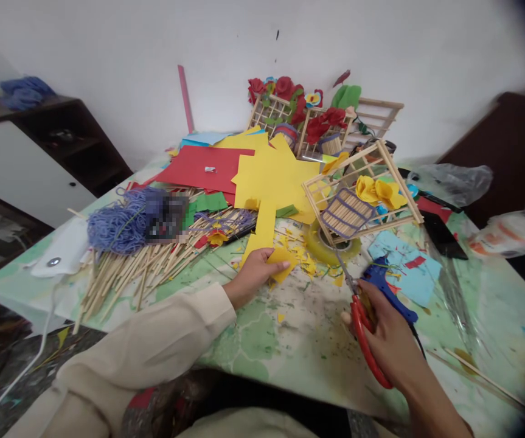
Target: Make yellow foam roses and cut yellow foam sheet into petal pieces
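My left hand (pixel 255 274) rests on the table and pinches a small folded piece of yellow paper (pixel 284 263), just below a long yellow strip (pixel 262 228). My right hand (pixel 387 337) grips red-handled scissors (pixel 363 328); the blades point up and left toward a roll of clear tape (pixel 330 246). The blades look nearly closed. Small yellow paper scraps (pixel 301 252) lie between the two hands.
Sheets of yellow paper (pixel 271 173) and red paper (pixel 198 165), a heap of wooden sticks (pixel 139 271), blue yarn (pixel 123 222), a blue glue gun (pixel 387 286), stick frames with paper flowers (pixel 362 194), a black phone (pixel 440 234) and plastic bags (pixel 508 234) crowd the table.
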`<state>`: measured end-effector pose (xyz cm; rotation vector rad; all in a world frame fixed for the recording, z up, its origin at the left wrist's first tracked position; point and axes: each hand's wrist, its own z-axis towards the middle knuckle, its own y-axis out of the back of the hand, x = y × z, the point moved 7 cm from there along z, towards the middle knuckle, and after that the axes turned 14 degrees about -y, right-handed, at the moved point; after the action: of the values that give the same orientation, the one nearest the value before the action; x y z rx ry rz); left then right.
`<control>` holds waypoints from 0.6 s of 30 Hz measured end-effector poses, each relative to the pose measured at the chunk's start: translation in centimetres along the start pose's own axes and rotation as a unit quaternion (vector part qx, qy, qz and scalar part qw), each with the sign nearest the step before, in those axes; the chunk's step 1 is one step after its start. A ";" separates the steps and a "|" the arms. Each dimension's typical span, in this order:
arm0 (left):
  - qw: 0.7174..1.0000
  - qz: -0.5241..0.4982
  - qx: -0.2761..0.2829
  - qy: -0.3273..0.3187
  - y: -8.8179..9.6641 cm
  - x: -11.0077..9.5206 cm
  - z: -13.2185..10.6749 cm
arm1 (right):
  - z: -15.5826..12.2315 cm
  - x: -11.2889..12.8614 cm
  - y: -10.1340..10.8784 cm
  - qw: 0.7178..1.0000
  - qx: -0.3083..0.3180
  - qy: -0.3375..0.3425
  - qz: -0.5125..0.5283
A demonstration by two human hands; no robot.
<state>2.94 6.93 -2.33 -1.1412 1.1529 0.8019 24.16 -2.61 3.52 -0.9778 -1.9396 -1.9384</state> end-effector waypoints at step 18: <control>0.999 -0.011 0.030 0.021 -0.7 -0.3 -0.3 | -0.4 2.8 -3.3 0.991 0.090 0.072 -0.070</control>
<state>3.45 6.49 -1.88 -1.1232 1.1892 0.7241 19.97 -1.83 2.63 -0.6507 -2.1044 -1.8077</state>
